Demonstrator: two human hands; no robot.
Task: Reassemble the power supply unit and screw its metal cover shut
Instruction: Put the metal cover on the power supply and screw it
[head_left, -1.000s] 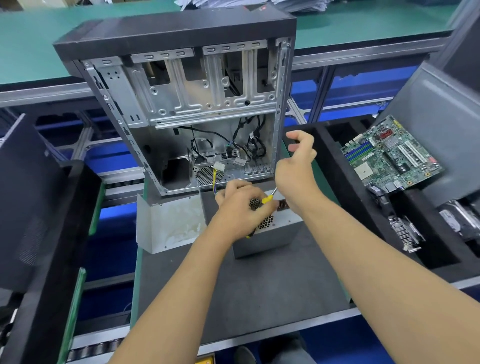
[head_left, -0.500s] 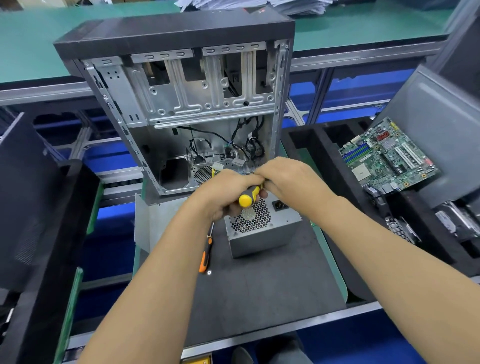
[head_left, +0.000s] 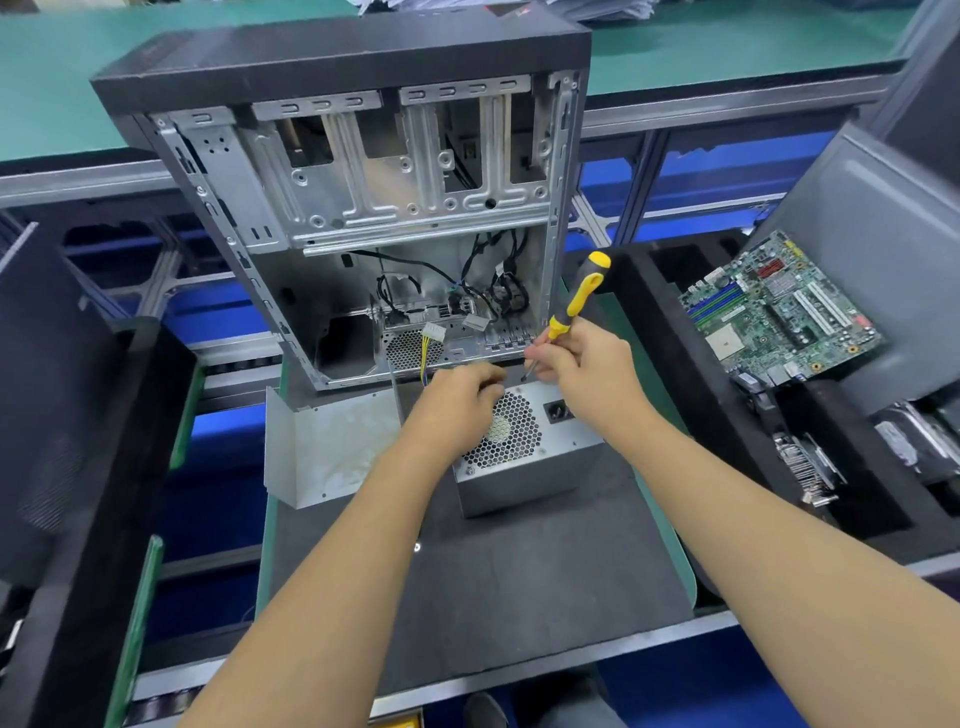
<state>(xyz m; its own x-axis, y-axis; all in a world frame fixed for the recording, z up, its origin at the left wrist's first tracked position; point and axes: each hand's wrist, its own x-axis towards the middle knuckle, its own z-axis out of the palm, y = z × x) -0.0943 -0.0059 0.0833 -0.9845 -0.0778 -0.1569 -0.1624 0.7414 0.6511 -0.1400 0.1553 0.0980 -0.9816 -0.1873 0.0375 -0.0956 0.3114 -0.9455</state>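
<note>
Our right hand (head_left: 582, 364) grips the screwdriver (head_left: 574, 306), handle tilted toward one o'clock, tip down at seven o'clock onto the power supply unit (head_left: 524, 452) top edge. Our left hand (head_left: 462, 400), nearer, rests curled on its fan grille, mid-desk (head_left: 519, 582).

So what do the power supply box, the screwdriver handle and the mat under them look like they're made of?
Power supply unit: looks like bare sheet metal, dull grey, with a punched honeycomb fan grille. Screwdriver handle: probably moulded plastic or rubber, glossy yellow and black. Mat: seems to be dark grey foam or rubber, matte and finely textured; which one is unclear.
</note>
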